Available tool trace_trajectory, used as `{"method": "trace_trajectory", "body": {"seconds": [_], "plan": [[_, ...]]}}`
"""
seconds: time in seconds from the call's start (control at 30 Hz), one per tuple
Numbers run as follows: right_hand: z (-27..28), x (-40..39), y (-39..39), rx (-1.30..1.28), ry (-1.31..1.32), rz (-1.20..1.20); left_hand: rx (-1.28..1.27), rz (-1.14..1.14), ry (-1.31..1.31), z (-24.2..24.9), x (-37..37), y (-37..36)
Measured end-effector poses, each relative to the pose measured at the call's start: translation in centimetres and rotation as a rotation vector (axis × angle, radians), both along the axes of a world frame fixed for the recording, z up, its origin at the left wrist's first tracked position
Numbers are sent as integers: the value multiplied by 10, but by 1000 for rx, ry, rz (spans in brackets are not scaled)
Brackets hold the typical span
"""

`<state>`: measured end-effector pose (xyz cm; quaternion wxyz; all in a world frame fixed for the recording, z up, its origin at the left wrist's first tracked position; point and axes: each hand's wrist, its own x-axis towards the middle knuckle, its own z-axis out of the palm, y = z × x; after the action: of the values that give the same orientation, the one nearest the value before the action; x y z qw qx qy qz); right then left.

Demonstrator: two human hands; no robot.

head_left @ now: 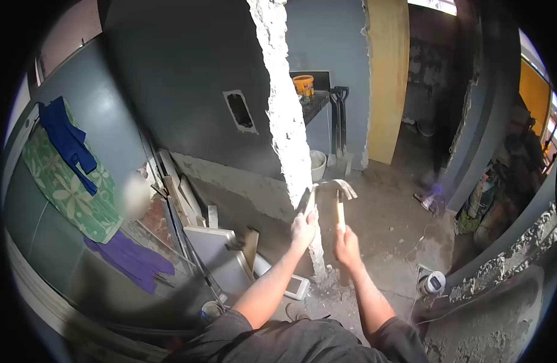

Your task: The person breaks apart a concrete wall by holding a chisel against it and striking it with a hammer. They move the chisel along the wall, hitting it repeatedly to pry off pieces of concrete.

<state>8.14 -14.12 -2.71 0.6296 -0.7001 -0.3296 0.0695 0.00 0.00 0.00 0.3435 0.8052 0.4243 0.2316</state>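
My right hand (348, 247) is wrapped round the wooden handle of a claw hammer (340, 209). The hammer's metal head is up, with the curved claw pointing right and the other end close to the top of a chisel (308, 201). That chisel stands in my left hand (303, 231), whose fingers are closed around it beside the rough broken edge of a wall (288, 136). White, jagged plaster shows along this edge from the top of the view down to the floor. Crumbled rubble (333, 284) lies at its foot.
Left of the wall edge lean boards and panels (212, 242). A green floral cloth (72, 181) and purple cloth (130, 257) hang farther left. Beyond stand a white bucket (317, 164) and shovels (340, 121). A tin (434, 282) sits on the right.
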Motion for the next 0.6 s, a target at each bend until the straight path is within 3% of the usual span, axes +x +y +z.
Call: {"method": "trace_trajectory", "body": {"seconds": [0.07,0.1,0.17,0.2,0.23,0.3,0.33,0.37,0.43,0.5,0.53,0.57,0.6], "plan": [[-1,8,-6,-71,106,-41,99,10,-40,-13,8,14],[41,-1,-31,134,331,17,127,65,-57,1,19,-4],[67,-22,-37,457,350,48,95,80,-130,11,12,-7],[70,-25,-38,536,324,78,156,-10,-129,-5,10,6],[66,-27,-32,533,334,78,22,-90,-182,-7,8,11],[44,-22,-11,250,-46,-24,156,60,-187,9,6,-3],[27,-7,-5,39,-208,27,70,88,-131,24,7,-9],[6,10,0,-292,-37,72,-262,130,-178,-7,11,8],[1,1,-24,-393,-179,3,-158,4,-64,-77,10,37],[-5,-23,-57,-420,-21,1,-36,-154,149,-40,-4,-2],[-14,-38,-75,-372,17,-35,14,-426,245,-39,-8,-16],[-31,-52,-92,-328,59,-68,60,-696,344,-49,-12,-30],[-58,-63,-108,-345,148,-88,90,-783,446,-75,-13,-42]]}}
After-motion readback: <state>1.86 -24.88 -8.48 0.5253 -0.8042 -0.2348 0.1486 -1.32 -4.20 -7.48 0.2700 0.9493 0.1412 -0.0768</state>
